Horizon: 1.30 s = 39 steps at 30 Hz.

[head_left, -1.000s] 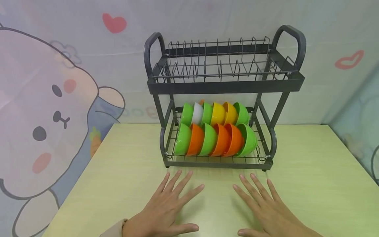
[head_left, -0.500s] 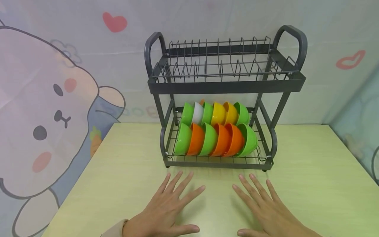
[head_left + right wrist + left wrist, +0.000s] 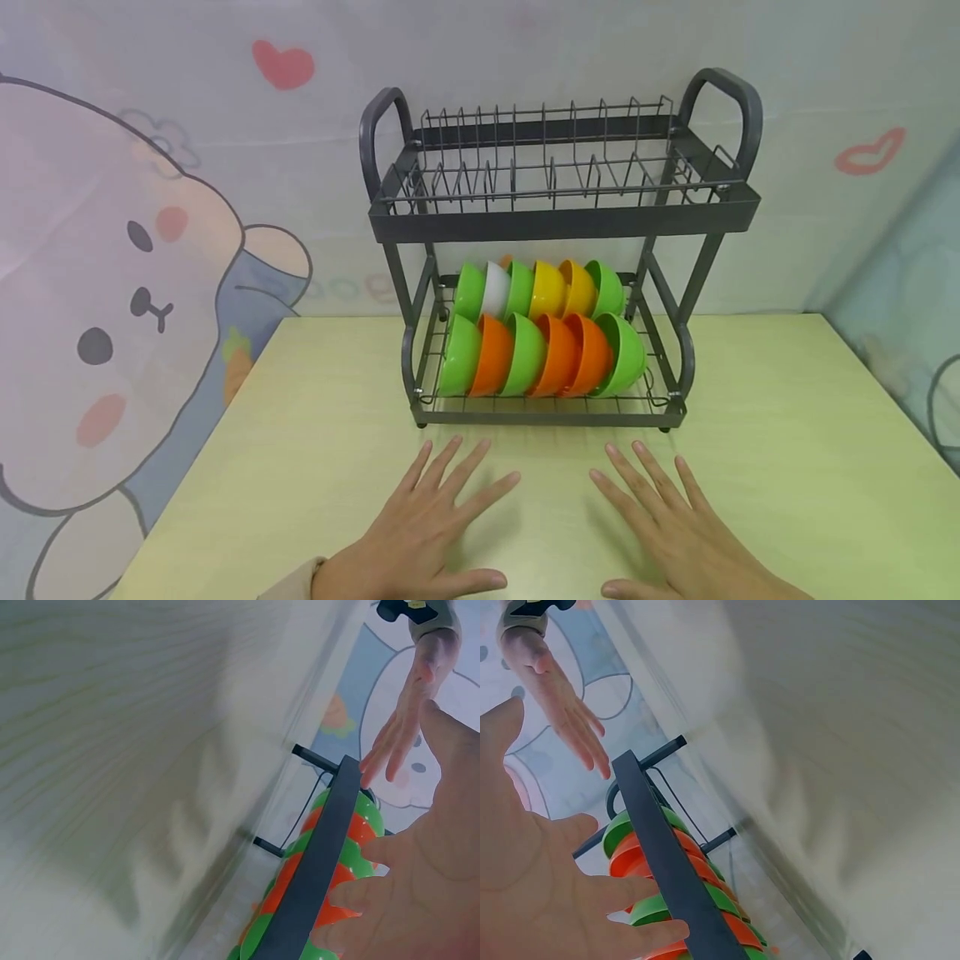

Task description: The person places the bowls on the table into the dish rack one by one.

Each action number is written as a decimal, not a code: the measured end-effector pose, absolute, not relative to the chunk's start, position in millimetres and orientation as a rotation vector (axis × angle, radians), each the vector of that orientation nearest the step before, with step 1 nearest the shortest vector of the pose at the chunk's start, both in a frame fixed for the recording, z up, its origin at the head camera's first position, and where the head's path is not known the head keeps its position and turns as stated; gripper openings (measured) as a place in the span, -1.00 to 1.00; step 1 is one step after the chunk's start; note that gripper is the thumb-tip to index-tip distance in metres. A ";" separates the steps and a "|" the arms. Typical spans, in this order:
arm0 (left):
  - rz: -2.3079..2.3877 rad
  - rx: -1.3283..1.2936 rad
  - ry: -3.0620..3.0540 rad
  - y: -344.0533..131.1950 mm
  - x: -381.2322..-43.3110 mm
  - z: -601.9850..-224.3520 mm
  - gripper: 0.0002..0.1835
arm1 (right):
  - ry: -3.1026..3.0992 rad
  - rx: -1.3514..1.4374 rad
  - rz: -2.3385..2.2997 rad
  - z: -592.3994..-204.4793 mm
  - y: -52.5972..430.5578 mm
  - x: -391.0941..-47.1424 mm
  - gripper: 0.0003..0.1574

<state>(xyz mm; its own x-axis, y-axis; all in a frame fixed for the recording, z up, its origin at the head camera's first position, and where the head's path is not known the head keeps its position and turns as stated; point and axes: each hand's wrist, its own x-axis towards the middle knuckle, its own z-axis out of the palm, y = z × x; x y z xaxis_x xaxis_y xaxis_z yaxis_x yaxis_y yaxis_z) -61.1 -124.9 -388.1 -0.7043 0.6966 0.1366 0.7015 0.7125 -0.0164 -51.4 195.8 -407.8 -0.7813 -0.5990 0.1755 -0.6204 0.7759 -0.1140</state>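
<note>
My left hand (image 3: 412, 533) is spread over the near part of the table, palm down, fingers straight and holding nothing. Opposite it, my right hand (image 3: 678, 533) is spread the same way, with a gap between the two. Both sets of fingertips point at the front bar of a dark two-tier dish rack (image 3: 555, 419). On its lower shelf stand two rows of bowls on edge. The front row has green bowls (image 3: 460, 357) and orange bowls (image 3: 492, 357); behind are green ones, a white bowl (image 3: 496, 289) and yellow bowls (image 3: 550, 290). Each wrist view shows a bare palm beside the rack.
The rack's upper tier (image 3: 562, 222) is a wire plate holder with a curved handle at each end. Under everything is a pale yellow-green table (image 3: 795, 417). A cloth backdrop (image 3: 315, 167) with a cartoon bear hangs behind. A dark cable (image 3: 933, 408) hangs at the far right.
The head view has shifted slightly, so the rack and backdrop sit a little further left and lower. Both hands keep nearly the same place and spread.
</note>
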 end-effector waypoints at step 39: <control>-0.058 -1.128 -2.822 -122.1 -56.9 -391.7 -0.11 | -2.872 1.056 0.358 -407.4 194.1 -53.1 0.11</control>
<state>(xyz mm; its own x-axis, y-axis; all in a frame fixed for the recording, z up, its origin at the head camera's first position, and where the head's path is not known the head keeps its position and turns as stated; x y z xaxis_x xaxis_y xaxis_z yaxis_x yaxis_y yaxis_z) -56.9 -122.1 -391.7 -0.7201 0.6852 0.1091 0.6891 0.7247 -0.0026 -53.1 194.1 -407.4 -0.7635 -0.6314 0.1358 -0.6454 0.7383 -0.1960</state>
